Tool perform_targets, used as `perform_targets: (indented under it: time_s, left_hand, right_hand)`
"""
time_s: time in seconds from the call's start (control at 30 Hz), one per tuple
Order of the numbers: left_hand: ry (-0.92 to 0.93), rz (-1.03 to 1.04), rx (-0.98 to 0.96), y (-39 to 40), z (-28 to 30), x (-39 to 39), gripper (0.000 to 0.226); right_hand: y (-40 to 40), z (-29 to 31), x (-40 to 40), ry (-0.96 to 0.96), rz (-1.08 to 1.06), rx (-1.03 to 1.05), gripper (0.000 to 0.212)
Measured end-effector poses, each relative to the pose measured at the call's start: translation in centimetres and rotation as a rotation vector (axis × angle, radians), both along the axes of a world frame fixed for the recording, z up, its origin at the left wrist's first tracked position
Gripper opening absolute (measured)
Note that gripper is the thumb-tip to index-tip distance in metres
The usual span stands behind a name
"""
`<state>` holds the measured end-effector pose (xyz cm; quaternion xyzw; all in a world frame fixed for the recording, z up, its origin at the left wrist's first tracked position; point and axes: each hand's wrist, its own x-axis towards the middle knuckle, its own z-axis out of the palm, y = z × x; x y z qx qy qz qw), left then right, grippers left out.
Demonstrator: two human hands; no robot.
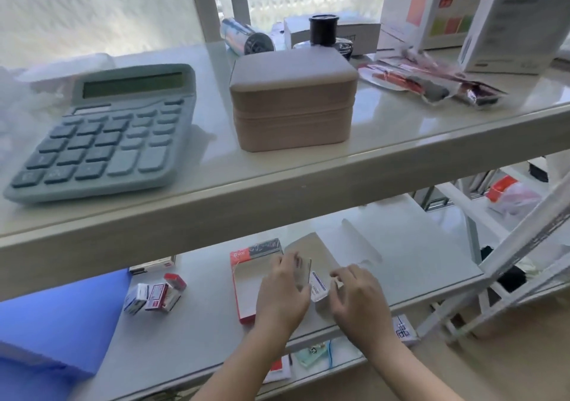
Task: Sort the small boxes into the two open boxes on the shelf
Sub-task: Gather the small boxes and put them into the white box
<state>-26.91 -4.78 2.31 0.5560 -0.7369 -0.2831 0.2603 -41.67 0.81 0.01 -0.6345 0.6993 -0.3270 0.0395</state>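
On the lower glass shelf lies an open red-edged box, shallow and seemingly empty. My left hand hovers over its right side, fingers curled around a small pale box. My right hand is just right of it, pinching a small white box with a blue label. To the left, several small red-and-white boxes lie in a loose pile on the shelf. A second open box lies under my hands, mostly hidden; a flat tan flap shows behind them.
The upper shelf holds a grey-blue calculator, a beige closed case, packets and white cartons at the back right. A blue folder lies at the lower left. A white rack frame stands to the right.
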Motion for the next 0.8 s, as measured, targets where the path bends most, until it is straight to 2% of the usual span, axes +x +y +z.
perform_targets:
  time_s: [0.17, 0.3, 0.37, 0.43, 0.5, 0.57, 0.6, 0.7, 0.73, 0.8]
  left_hand:
    - [-0.289, -0.155, -0.071, -0.9, -0.9, -2.3, 0.056]
    - [-0.223, -0.181, -0.094, -0.6, -0.8, -0.3, 0.061]
    - [-0.094, -0.087, -0.163, -0.5, -0.5, 2.9, 0.054]
    - [0.003, 0.112, -0.224, -0.7, -0.6, 7.4, 0.048]
    - [0.000, 0.352, -0.225, -1.4, -0.9, 12.5, 0.048]
    - [-0.122, 0.530, -0.143, -2.6, -1.0, 17.6, 0.044]
    - [-0.223, 0.568, -0.069, -3.3, -1.0, 19.8, 0.049]
    - [-0.437, 0.478, 0.219, -4.8, -1.6, 24.4, 0.090]
    - [-0.455, 0.442, 0.316, -5.1, -1.9, 25.1, 0.097]
    - [-0.471, 0.384, 0.391, -5.7, -2.3, 26.1, 0.097]
  right_hand:
    - [1.5, -0.8, -0.9, -0.050, -0.015, 0.036, 0.014]
    - [1.4, -0.6, -0.9, -0.057, 0.009, 0.045, 0.016]
    - [1.5, -0.4, -0.8, -0.068, 0.016, 0.041, 0.017]
    - [1.6, -0.4, -0.9, -0.073, 0.025, 0.047, 0.020]
    - [1.7, -0.9, -1.1, -0.061, 0.031, 0.063, 0.023]
    - [1.7, -1.4, -1.0, -0.052, 0.032, 0.099, 0.027]
    - [1.8, -1.6, -0.9, -0.048, 0.031, 0.115, 0.029]
    - [1.8, -1.8, 0.0, -0.060, 0.026, 0.138, 0.033]
    - [1.8, -1.8, 0.2, -0.069, 0.019, 0.143, 0.034]
    - [1.7, -1.9, 0.4, -0.084, 0.004, 0.150, 0.035]
